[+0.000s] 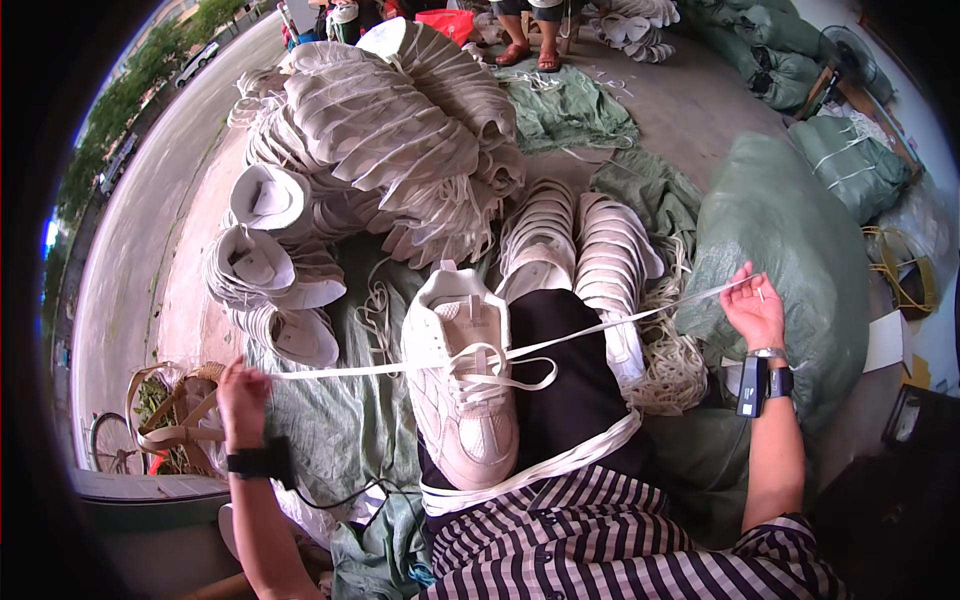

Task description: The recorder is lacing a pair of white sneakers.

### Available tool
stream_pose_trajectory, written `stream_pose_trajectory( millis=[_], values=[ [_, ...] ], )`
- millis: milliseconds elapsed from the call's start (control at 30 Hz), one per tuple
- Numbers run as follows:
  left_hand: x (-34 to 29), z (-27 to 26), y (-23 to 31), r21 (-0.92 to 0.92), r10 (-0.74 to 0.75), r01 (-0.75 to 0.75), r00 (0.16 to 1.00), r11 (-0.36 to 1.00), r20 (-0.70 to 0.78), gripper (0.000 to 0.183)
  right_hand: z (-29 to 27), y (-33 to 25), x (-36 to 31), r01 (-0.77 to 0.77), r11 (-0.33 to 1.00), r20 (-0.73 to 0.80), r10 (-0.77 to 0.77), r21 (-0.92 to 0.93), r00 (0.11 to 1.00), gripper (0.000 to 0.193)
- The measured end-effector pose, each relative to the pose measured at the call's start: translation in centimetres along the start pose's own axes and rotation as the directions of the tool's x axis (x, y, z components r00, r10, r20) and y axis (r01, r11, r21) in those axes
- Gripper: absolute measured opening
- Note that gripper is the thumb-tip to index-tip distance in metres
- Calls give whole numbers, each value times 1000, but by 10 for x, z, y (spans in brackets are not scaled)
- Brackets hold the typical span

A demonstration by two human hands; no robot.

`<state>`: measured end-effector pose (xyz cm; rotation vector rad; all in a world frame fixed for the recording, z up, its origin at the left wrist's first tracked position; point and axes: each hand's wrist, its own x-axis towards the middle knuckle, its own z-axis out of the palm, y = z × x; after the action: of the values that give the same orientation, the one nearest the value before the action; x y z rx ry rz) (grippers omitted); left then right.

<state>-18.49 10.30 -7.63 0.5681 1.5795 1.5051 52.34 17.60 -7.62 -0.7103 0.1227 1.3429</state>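
Note:
A pale beige sneaker upper rests on my lap, toe toward me. White shoelace runs through its eyelets, with a loose loop over the tongue. Out at the left, my left hand is closed on one lace end. My right hand, raised at the right, pinches the other end between fingers and thumb. Both lengths are pulled nearly straight, away from the shoe. More white laces lie in a bundle across my lap.
Large stacks of nested shoe uppers rise ahead, with smaller stacks at the left. A heap of loose laces lies right of my knee. Stuffed green sacks stand at the right. A woven basket sits at the left; another person's feet show far ahead.

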Motion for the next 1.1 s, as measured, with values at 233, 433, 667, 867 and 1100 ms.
stream_pose_trajectory(
  millis=[233, 433, 667, 867, 1100],
  values=[
    [-121, 176, 5, 377, 498, -926, 341, 31, 797, 48, 38, 77, -14, 152, 885, 397, 40, -440, 917, 23],
    [-145, 254, 9, -48, 77, -898, -90, -438, 993, 26, 77, 161, -59, 292, 490, 521, 435, -821, 735, 19],
    [-125, 217, 4, 258, 368, -894, 115, -367, 923, 27, 77, 198, -85, 820, 7, 735, 448, -572, 509, 15],
    [-135, 217, -19, 326, 543, -922, 386, 207, 746, 17, 76, 198, -81, 779, -31, 658, 515, -626, 549, 13],
    [-135, 215, -15, 366, 415, -916, 401, 165, 817, 20, 74, 174, -63, 686, 55, 609, 515, -725, 603, 6]
  ],
)
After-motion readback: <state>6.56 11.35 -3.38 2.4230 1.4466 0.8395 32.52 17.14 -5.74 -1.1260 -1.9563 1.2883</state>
